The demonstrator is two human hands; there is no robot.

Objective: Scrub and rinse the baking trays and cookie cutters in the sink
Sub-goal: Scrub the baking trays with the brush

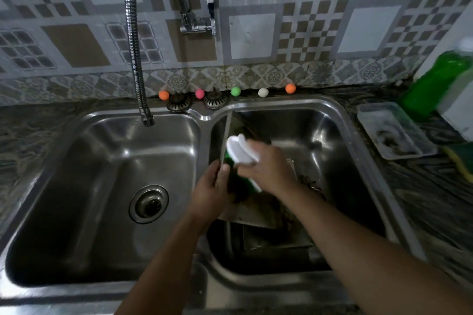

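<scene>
1. We see a double steel sink (pixel 340 120); the work is in the right basin.
2. Baking tray (pixel 252 215) stands on edge against the divider between the basins. Its long axis runs from the near side of the basin up toward the back wall, top edge tilted away from us. The face is dirty brown.
3. Second tray (pixel 276 240) lies flat on the basin floor below it, partly covered.
4. Left hand (pixel 213 189) grips the upright tray's left edge, thumb curled over the rim and the other fingers behind it.
5. Right hand (pixel 266 169) is closed round a scrub brush (pixel 239 149) with a white handle and green body; dark bristles press on the tray face. The brush's long axis runs diagonally, the white end pointing up-left toward the faucet side. It is motion-blurred.
6. We cannot pick out cookie cutters; dark debris to the right of the tray is too blurred to identify.
7. Flexible faucet hose (pixel 133 41) hangs over the left basin, nozzle pointing down.
8. Five small coloured balls sit on the back ledge, with two strainer plugs (pixel 195 102) among them.
9. Green soap bottle (pixel 435 82) and a clear plastic tub (pixel 395 130) sit on the right counter. No readable label or writing on anything.
</scene>
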